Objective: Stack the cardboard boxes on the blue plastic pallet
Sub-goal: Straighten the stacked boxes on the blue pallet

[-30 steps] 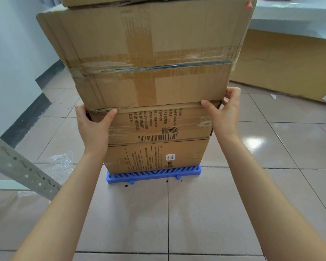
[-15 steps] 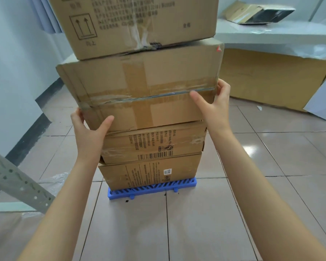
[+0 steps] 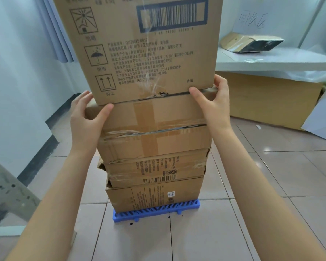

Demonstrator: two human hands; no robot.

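Note:
Four cardboard boxes stand stacked on the blue plastic pallet on the tiled floor. From the bottom: a labelled box, a barcode box, a wider taped box, and a tall printed top box that runs out of view above. My left hand clasps the stack's left edge where the top box meets the taped box, thumb on the front. My right hand clasps the top box's lower right corner, thumb along the same seam.
A large flat cardboard sheet leans under a white shelf at the right, with a flattened box on the shelf. A grey perforated metal bar slants in at the lower left. A white wall runs along the left.
Both hands have moved up the stack, from the barcode box's upper corners past the taped box to the seam under the top box. The view has tilted upward.

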